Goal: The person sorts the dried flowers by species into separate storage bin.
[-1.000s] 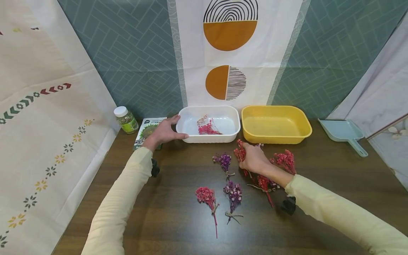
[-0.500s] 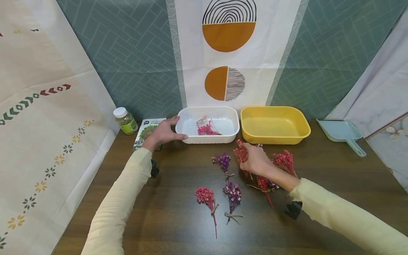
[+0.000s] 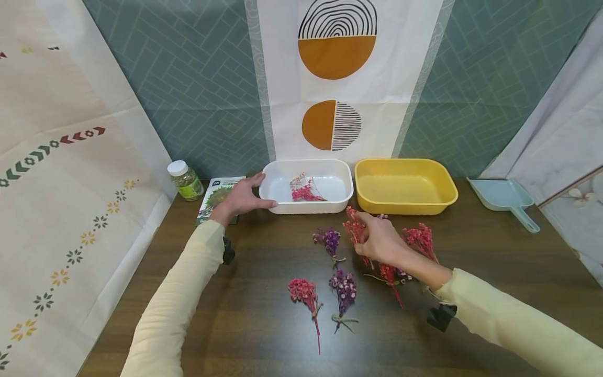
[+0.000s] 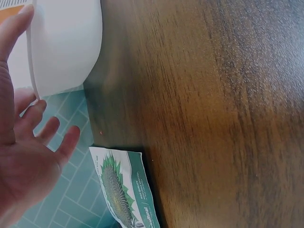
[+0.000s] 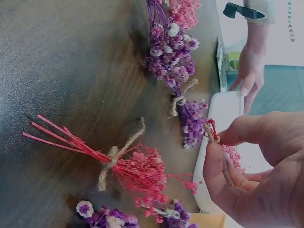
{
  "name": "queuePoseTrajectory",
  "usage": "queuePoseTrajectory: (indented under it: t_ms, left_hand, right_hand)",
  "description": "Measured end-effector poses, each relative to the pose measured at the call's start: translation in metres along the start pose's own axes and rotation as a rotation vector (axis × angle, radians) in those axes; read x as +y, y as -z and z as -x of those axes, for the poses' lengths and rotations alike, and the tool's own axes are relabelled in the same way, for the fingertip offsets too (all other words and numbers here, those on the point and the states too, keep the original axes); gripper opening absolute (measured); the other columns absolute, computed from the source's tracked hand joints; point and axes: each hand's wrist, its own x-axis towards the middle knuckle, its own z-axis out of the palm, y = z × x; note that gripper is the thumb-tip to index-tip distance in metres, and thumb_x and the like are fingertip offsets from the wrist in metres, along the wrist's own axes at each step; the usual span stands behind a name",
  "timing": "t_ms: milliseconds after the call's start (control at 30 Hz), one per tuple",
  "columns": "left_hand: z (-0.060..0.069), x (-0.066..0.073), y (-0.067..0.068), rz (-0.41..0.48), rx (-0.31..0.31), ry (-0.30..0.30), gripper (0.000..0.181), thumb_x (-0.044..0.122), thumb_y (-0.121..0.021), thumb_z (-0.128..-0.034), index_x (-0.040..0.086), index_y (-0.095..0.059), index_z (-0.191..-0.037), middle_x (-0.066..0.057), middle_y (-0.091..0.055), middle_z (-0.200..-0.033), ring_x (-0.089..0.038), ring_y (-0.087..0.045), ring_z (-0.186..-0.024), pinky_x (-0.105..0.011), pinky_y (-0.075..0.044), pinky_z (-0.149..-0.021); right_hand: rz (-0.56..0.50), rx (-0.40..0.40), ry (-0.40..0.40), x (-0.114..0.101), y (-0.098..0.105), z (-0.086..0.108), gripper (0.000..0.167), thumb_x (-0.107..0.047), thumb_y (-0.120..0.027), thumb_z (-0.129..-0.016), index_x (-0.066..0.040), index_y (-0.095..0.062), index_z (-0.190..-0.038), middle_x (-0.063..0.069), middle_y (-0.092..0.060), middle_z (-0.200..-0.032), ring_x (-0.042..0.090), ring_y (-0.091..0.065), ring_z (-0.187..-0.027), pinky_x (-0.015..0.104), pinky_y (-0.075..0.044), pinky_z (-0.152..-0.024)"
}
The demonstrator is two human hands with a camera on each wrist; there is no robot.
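Note:
In the head view my left hand [image 3: 240, 198] spans the left end of a white plastic basin [image 3: 330, 207]. Thumb and fingers touch its rim, also in the left wrist view. Inside that basin lie loose red and tan dried flower sprigs [image 3: 306, 192]. My right hand [image 3: 382, 238] pinches a tied bunch of red dried flowers [image 3: 354, 226] just before the basins; the right wrist view shows thumb and forefinger at its twine [image 5: 212, 132]. Below the hand lies another red bunch [image 3: 389, 273]. Purple bunches [image 3: 331, 240] lie beside it, some partly hidden by the hand.
A yellow basin [image 3: 406, 208] stands right of the white one. Further right is a pale blue dustpan [image 3: 504, 195]. At the back left are a jar [image 3: 186, 180] and a seed packet [image 3: 218, 196]. More bunches lie nearby: red [image 3: 303, 291], purple [image 3: 345, 287] and red [image 3: 421, 240].
My right wrist and forearm have shifted slightly right and down, while the fingers stay at the red bunch. The left hand keeps its place on the white basin.

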Motion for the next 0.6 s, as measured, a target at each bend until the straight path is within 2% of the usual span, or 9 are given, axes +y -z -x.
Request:
queuePoseTrajectory:
  t_ms: [300, 600]
  left_hand:
    - [0.001, 0.001, 0.001, -0.006, 0.004, 0.001, 0.105, 0.045, -0.084, -0.0774, 0.008, -0.027, -0.158, -0.009, -0.021, -0.164, -0.032, -0.022, -0.148, -0.055, -0.032, -0.111]
    - [0.000, 0.000, 0.000, -0.002, -0.002, 0.007, 0.106, 0.046, -0.084, -0.0773, 0.008, -0.027, -0.158, -0.009, -0.021, -0.164, -0.032, -0.021, -0.149, -0.056, -0.029, -0.112]
  right_hand:
    - [-0.030, 0.001, 0.072, -0.005, 0.007, 0.002, 0.076, 0.001, -0.076, -0.081, 0.008, -0.039, -0.147, 0.002, -0.063, -0.072, 0.014, -0.055, -0.054, 0.031, -0.047, -0.050]
    - [0.000, 0.029, 0.142, -0.011, 0.015, -0.002, 0.075, 0.002, -0.076, -0.078, 0.009, -0.042, -0.145, -0.001, -0.062, -0.071, 0.013, -0.055, -0.056, 0.032, -0.049, -0.056]
